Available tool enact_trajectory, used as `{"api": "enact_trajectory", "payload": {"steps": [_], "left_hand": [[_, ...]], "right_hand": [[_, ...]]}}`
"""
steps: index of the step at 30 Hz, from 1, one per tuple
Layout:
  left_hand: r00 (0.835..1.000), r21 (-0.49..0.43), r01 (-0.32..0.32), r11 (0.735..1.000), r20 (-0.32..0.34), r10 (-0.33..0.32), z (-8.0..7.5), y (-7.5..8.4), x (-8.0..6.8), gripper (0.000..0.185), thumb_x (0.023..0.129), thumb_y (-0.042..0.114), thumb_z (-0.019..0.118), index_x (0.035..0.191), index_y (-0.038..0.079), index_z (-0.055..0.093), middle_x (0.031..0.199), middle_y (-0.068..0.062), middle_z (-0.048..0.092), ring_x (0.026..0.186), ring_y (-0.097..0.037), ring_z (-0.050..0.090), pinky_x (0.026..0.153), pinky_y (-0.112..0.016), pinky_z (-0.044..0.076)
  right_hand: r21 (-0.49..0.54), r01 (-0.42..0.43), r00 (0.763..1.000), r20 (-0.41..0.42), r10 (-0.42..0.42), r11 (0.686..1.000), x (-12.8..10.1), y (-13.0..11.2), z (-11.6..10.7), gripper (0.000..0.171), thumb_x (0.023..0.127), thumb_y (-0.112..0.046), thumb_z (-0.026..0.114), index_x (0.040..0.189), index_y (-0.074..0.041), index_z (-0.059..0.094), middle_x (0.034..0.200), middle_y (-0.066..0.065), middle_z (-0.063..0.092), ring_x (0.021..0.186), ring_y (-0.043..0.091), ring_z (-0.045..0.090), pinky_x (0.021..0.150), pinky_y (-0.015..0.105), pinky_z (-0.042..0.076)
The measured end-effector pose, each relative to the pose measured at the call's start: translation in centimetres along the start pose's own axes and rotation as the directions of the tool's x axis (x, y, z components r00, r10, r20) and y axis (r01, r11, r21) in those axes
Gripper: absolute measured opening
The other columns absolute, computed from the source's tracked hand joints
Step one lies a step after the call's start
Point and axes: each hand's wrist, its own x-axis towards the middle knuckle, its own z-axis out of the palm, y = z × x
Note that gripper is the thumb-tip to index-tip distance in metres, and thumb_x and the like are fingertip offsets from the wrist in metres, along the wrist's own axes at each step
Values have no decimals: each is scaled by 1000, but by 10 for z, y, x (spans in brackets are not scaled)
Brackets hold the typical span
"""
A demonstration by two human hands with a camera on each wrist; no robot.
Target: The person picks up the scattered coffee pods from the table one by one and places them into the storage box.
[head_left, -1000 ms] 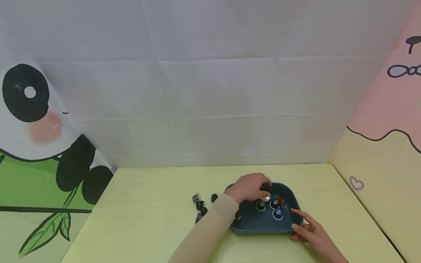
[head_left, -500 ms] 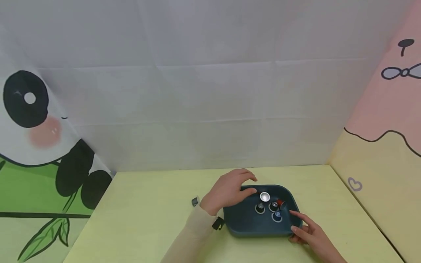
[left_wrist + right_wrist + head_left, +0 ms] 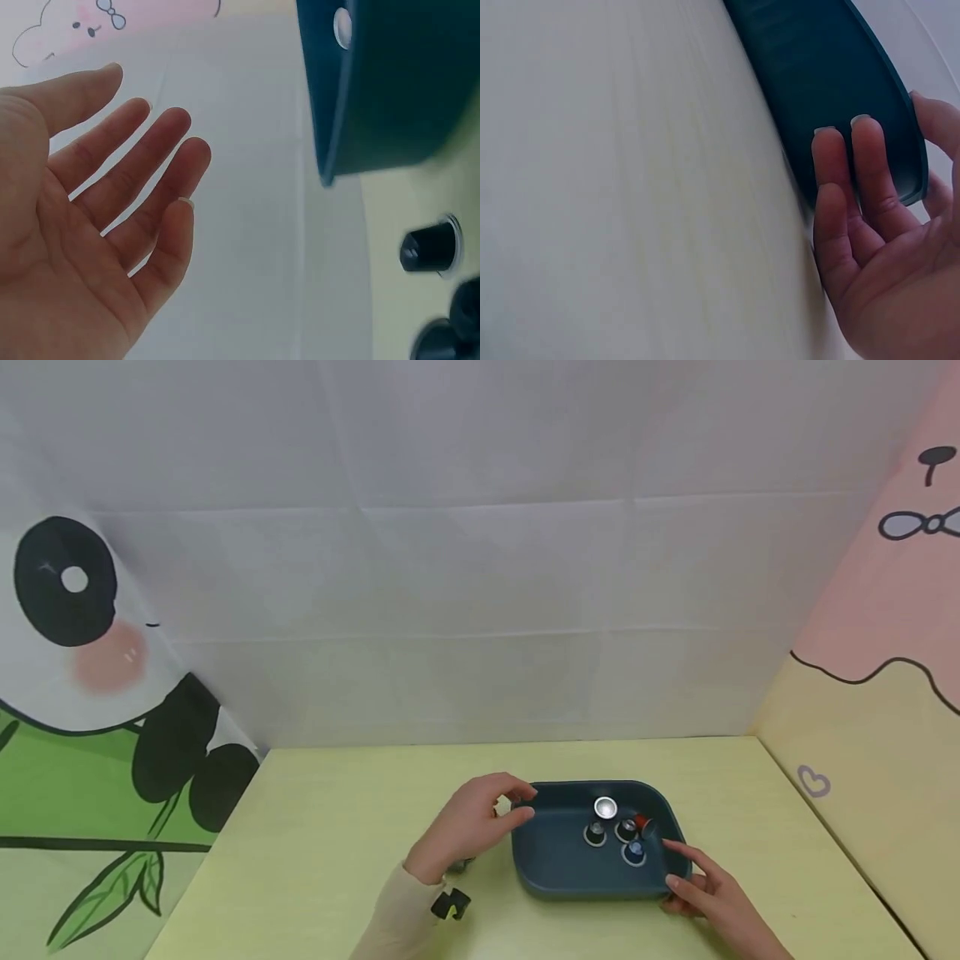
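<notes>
A dark blue tray (image 3: 558,868) lies on the table with several coffee capsules in it. One capsule (image 3: 605,808) shows its silver face; a red one (image 3: 642,823) lies tipped at the right, beside darker ones. My left hand (image 3: 474,817) hovers just left of the tray, fingers apart and nothing held, as the left wrist view also shows. Below it in that view, a black capsule (image 3: 429,247) lies on the table. My right hand (image 3: 708,885) holds the tray's near right corner, with thumb and forefinger at the rim and other fingers against the outer wall.
More dark capsules (image 3: 439,341) lie left of the tray, mostly hidden in the head view by the left hand and sleeve. A white cloth wall (image 3: 480,685) stands behind the pale yellow table (image 3: 337,827), and a printed panel (image 3: 862,760) rises at the right.
My left hand has let go of the silver-faced capsule in the tray and moved left, out past the tray's left edge. My right hand stays at the tray's corner.
</notes>
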Motion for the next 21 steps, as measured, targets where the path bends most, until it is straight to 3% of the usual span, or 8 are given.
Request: {"api": "enact_trajectory", "payload": {"steps": [2,6,9,17,21], "left_hand": [[999,-31,31,999,-8,-31,-3,-6,-7,25,98,38,64,120,27,68,113,13,66,100,-11,62,81,-32,51],[997,-70,61,996,-46,-64,-10,-24,-20,19,98,31,66,117,27,69,110,16,66,96,-4,62,81,-40,51],[994,-110,74,991,-76,-83,-13,-37,-30,17,98,29,67,114,26,69,108,12,69,93,-4,62,79,-38,50],[982,-179,156,971,-78,-172,-15,-64,-56,15,95,22,70,108,28,69,102,6,71,90,-9,63,77,-31,49],[977,-192,187,963,-64,-202,-13,-74,-68,16,93,19,72,109,20,71,105,5,71,94,-13,63,78,-32,49]], "right_hand": [[-1,-8,1000,-8,8,1000,-1,-1,1,42,103,-18,57,122,-54,52,89,21,70,78,22,70,76,29,56],[-14,-10,1000,-28,10,1000,-1,-2,2,43,102,-19,58,143,-27,48,88,22,70,78,23,70,76,29,56],[-16,-9,999,-35,9,1000,-1,-1,2,50,102,-20,59,147,-9,40,88,22,69,78,23,70,75,30,56],[7,-10,999,-36,10,1000,-1,-1,1,47,102,-19,59,146,-16,45,88,23,69,79,24,70,78,29,56],[9,-6,999,-33,6,1000,-1,0,1,47,102,-19,59,146,-14,44,89,23,69,79,24,70,78,29,56]]}}
